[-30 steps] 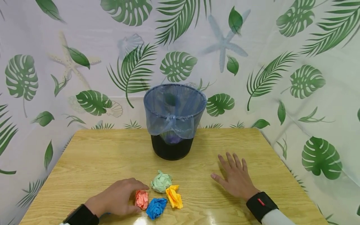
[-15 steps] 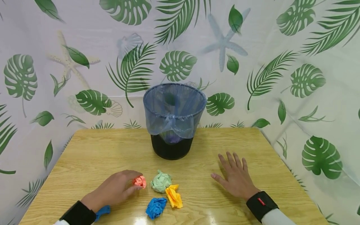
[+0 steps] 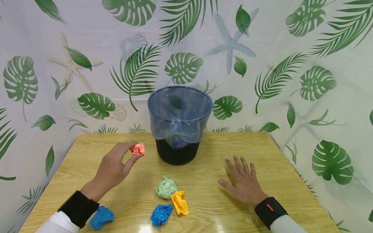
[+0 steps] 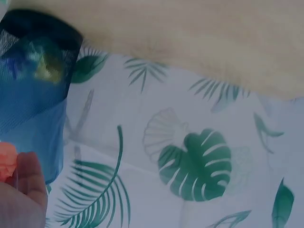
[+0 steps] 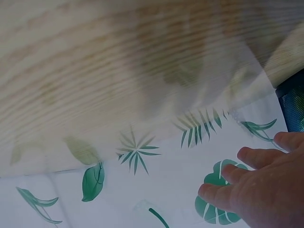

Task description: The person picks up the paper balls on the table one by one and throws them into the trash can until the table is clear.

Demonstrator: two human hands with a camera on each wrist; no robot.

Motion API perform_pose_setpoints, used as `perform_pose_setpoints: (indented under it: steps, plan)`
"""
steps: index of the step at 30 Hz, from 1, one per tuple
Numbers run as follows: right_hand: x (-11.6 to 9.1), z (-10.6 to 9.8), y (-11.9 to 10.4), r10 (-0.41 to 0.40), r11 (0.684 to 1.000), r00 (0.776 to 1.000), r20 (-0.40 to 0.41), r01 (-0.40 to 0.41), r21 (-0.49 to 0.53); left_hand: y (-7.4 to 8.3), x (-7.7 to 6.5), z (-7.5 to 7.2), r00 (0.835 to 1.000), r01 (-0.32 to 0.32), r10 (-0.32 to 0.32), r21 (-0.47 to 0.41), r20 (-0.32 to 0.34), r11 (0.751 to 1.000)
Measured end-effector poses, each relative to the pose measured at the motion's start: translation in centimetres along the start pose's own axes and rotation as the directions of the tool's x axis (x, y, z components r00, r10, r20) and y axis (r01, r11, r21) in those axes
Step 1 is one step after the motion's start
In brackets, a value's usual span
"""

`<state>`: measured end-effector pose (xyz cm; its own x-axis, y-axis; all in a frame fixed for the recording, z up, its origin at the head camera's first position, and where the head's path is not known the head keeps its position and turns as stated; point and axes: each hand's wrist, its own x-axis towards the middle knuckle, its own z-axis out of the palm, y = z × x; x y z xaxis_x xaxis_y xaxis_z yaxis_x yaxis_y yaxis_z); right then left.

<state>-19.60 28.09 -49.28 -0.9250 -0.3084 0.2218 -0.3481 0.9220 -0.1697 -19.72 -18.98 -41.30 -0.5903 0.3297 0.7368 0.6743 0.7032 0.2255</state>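
Observation:
Between thumb and fingers my left hand [image 3: 112, 168] pinches a crumpled ball of coral-pink paper [image 3: 138, 149], raised above the table just left of the bin. In the left wrist view the pink paper [image 4: 6, 160] shows at the left edge, beside the hand's fingertips. My right hand [image 3: 244, 183] rests palm down on the table, fingers spread and holding nothing. A black mesh waste bin [image 3: 176, 152] with a translucent blue liner [image 3: 163, 126] stands at the back. Nearer me lie crumpled papers: green [image 3: 166, 187], yellow [image 3: 180, 203] and blue [image 3: 161, 214].
Another crumpled blue paper [image 3: 101, 217] lies near my left wristband [image 3: 78, 208]. The wooden table [image 3: 96, 145] meets a leaf-patterned white cloth backdrop [image 3: 186, 38] behind and at both sides. Coloured contents [image 4: 47, 66] show faintly through the bin's mesh.
My left hand has gripped the pink paper, lifted it off the table and carried it forward towards the bin. The blue paper by my left wrist has come into full view. My right hand stays put.

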Motion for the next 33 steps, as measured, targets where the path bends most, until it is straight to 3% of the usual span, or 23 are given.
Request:
perform_pose_setpoints:
  steps: [4,9,14,20,26,33]
  plan:
    - [0.1,-0.1,-0.2,-0.004,1.000,1.000,0.000,0.004,0.003,0.3,2.4,-0.9,0.995,-0.038,0.037,-0.008,-0.095,0.999]
    - [0.2,-0.1,-0.3,-0.006,1.000,1.000,0.008,0.006,-0.004,0.7,5.2,-1.7,0.980,-0.033,0.023,-0.045,-0.197,0.998]
    - [0.2,-0.2,-0.3,-0.004,1.000,1.000,0.006,0.004,-0.005,1.1,8.1,-2.0,0.970,-0.047,0.032,-0.059,-0.242,0.997]
    - [0.2,-0.2,-0.4,0.000,1.000,1.000,0.014,0.000,0.000,1.4,11.2,-1.8,0.970,-0.034,0.005,-0.116,-0.245,0.993]
    - [0.1,-0.5,-0.5,-0.003,1.000,1.000,0.011,0.003,-0.008,1.5,13.3,-0.9,0.975,0.026,-0.060,-0.160,-0.212,0.987]
    - [0.0,-0.6,-0.3,-0.006,1.000,1.000,0.005,0.006,-0.019,2.3,15.5,0.6,0.983,0.096,-0.113,-0.122,-0.144,0.988]
